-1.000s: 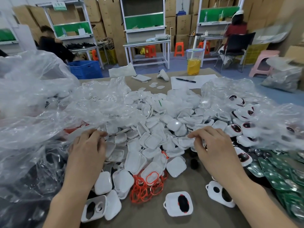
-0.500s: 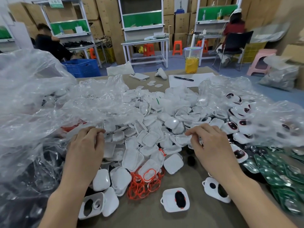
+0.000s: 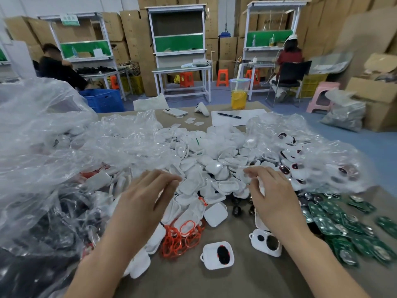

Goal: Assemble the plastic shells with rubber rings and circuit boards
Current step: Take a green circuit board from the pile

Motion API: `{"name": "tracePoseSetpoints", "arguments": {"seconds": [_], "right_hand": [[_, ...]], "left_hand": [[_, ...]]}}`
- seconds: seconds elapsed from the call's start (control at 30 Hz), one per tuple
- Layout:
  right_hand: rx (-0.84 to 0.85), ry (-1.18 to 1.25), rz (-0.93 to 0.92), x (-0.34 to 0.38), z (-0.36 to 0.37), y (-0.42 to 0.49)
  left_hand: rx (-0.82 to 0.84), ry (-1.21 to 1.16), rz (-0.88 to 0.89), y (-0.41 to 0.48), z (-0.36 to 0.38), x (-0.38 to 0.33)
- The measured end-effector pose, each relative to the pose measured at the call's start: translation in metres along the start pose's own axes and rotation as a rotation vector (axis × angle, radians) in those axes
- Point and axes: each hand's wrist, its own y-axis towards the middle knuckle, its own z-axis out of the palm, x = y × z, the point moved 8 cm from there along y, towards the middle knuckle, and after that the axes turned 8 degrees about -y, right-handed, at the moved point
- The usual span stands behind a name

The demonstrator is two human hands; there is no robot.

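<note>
A big heap of white plastic shells (image 3: 206, 168) covers the middle of the table. Orange rubber rings (image 3: 182, 239) lie tangled at its near edge. Green circuit boards (image 3: 335, 220) are spread at the right. My left hand (image 3: 146, 198) hovers over the heap's left side with fingertips drawn toward the thumb; whether it holds something is hidden. My right hand (image 3: 272, 196) curls round a white shell (image 3: 260, 187) at the heap's right side. Two open shells (image 3: 209, 262) (image 3: 253, 237) with dark inserts lie in front.
Crumpled clear plastic bags (image 3: 43, 147) fill the left; another bag (image 3: 311, 160) at right holds shells with dark lenses. Small black round parts (image 3: 236, 211) lie by my right hand. Farther back are a phone (image 3: 175, 112), paper with a pen (image 3: 229, 116) and a drink cup (image 3: 238, 96).
My left hand lifted off the heap and shifted right toward the middle. My right hand stayed at the heap's right side with its fingers curled tighter. The camera tilted slightly.
</note>
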Motion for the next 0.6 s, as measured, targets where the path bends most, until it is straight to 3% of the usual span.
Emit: {"name": "tracePoseSetpoints", "arguments": {"seconds": [0.13, 0.37, 0.6], "right_hand": [[0.020, -0.082, 0.053, -0.011, -0.007, -0.010], [-0.042, -0.214, 0.183, -0.027, -0.029, -0.039], [-0.023, -0.433, 0.389, -0.055, -0.056, -0.069]], "left_hand": [[0.097, 0.061, 0.102, -0.031, 0.027, -0.024], [0.188, 0.139, 0.095, -0.050, 0.047, -0.012], [0.207, 0.070, -0.179, -0.035, 0.049, 0.030]]}}
